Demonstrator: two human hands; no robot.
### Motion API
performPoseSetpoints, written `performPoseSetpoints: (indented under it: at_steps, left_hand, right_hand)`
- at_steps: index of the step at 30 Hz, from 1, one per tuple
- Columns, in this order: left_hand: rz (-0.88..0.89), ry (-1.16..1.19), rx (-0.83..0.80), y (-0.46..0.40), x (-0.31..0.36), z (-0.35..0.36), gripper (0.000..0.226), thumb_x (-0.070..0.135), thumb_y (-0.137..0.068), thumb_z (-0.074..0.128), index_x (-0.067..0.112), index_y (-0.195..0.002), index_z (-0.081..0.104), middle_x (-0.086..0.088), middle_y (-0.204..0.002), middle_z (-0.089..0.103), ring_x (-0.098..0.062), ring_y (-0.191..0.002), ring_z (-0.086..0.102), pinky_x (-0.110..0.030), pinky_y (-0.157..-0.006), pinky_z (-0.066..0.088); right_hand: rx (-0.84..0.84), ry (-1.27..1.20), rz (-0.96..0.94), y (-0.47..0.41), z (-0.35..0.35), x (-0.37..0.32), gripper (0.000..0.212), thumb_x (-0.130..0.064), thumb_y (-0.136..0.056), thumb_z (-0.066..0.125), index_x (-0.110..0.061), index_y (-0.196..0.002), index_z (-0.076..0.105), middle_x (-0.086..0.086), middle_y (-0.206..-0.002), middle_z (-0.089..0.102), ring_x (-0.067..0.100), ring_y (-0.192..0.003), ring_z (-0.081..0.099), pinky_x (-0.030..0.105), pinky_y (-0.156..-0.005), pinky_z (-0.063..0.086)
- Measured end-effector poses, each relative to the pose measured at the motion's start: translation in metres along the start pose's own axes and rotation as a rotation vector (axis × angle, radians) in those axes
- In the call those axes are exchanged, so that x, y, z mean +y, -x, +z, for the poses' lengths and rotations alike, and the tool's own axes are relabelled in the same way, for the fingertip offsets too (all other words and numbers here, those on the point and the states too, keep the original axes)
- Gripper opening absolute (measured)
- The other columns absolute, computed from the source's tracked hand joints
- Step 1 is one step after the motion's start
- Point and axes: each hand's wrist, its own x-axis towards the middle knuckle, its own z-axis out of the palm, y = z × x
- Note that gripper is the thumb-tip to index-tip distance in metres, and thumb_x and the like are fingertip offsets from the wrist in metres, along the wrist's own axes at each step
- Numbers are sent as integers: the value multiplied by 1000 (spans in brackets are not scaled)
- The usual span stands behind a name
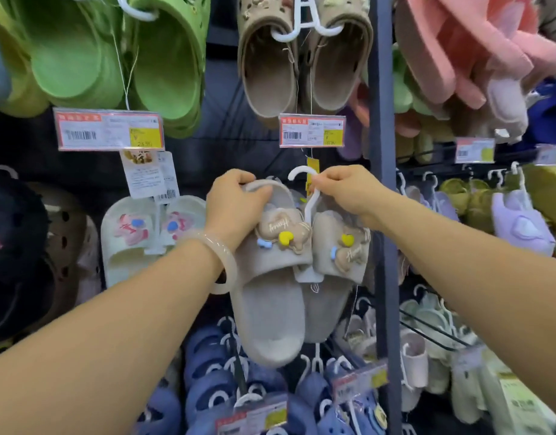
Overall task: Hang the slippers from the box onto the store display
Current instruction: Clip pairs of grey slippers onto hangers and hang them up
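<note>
Beige plush slipper pair [289, 271] on a white plastic hanger [308, 202], held up against the display rack [384, 215], mid-height, just left of its dark upright post and below the tan clog pair [305, 67] and its price tag [312, 130].

Left hand [232, 211]: fingers curled over the toe end of the left slipper, thumb on top, gripping it. Right hand [349, 193]: fingertips pinching the hanger neck just under the hook.

Hook looks free in the air, not yet on a peg; the target peg itself I can't make out behind the hands.

Risks from here, as I judge it:
- hook misses the peg or only catches its tip → pair drops onto the blue clogs [226, 381] below
- hanging yellow tag [312, 166] sits right at the hook, could snag
- left grip pulls the slipper off the hanger clip
- pair hangs skewed if released unevenly
</note>
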Motion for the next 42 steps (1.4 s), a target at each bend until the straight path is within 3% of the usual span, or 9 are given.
performPoseSetpoints:
  at_steps: [9,13,16,19,24,30,33,36,42]
  left_hand:
    - [-224,268,46,-39,19,20,30,27,-74,65,15,-52,49,-7,-63,49,-23,-66,48,-34,-63,43]
    - [-246,138,87,-43,-6,25,21,26,-79,59,10,-66,56,-8,-70,55,-29,-73,52,-33,-67,43]
    - [-216,26,93,-35,-18,28,30,28,-88,50,12,-111,60,-8,-105,60,-29,-99,56,-31,-80,44]
    - [-102,-83,70,-24,-12,30,46,41,-93,44,21,-134,46,-11,-138,43,-29,-125,43,-33,-105,34]
    - [122,-305,-125,22,-14,35,95,72,-60,56,39,-143,26,-8,-157,0,-28,-145,4,-46,-118,13]
    - [316,-815,-258,42,-49,49,106,56,-70,69,40,-148,-1,-7,-155,-26,-30,-143,-24,-60,-114,5]
    - [341,-983,-251,47,-61,57,99,40,-81,64,40,-147,-9,-10,-154,-29,-35,-141,-27,-63,-113,5]
    - [381,-1078,-262,50,-71,59,96,20,-81,63,37,-148,-4,-12,-153,-30,-38,-140,-26,-64,-111,1]
    - [286,-1117,-398,44,-79,69,93,25,-85,60,39,-147,-7,-8,-151,-35,-35,-141,-25,-63,-112,10]
  right_hand:
    - [211,-113,-8,-62,-9,5,23,-20,-91,54,-3,-99,68,1,-67,54,8,-55,44,10,-42,35]
    - [119,-67,11,-72,5,15,26,-26,-91,56,-3,-89,68,4,-70,55,10,-55,45,17,-51,38]
    - [64,-40,-5,-76,11,25,23,-26,-91,56,-7,-92,68,1,-65,53,11,-55,46,12,-51,44]
    - [121,110,-27,-87,11,30,28,-43,-84,58,-22,-65,63,-1,-66,59,23,-84,54,34,-87,43]
    - [191,421,-174,-72,15,40,54,-52,-84,52,-26,-132,47,9,-145,38,30,-137,29,46,-113,24]
    - [-12,627,-448,-7,19,97,107,-80,-53,47,-37,-146,16,10,-157,-12,27,-145,-14,59,-113,-3]
    - [-65,766,-396,-1,23,107,98,-44,-74,67,-38,-147,2,8,-155,-22,28,-143,-21,59,-113,1]
    - [-20,711,-363,-8,27,108,81,2,-84,49,-30,-148,12,11,-157,-13,31,-145,-11,48,-114,19]
    - [-162,839,-296,-40,30,99,80,11,-82,38,-38,-141,14,12,-156,-11,33,-144,0,43,-99,39]
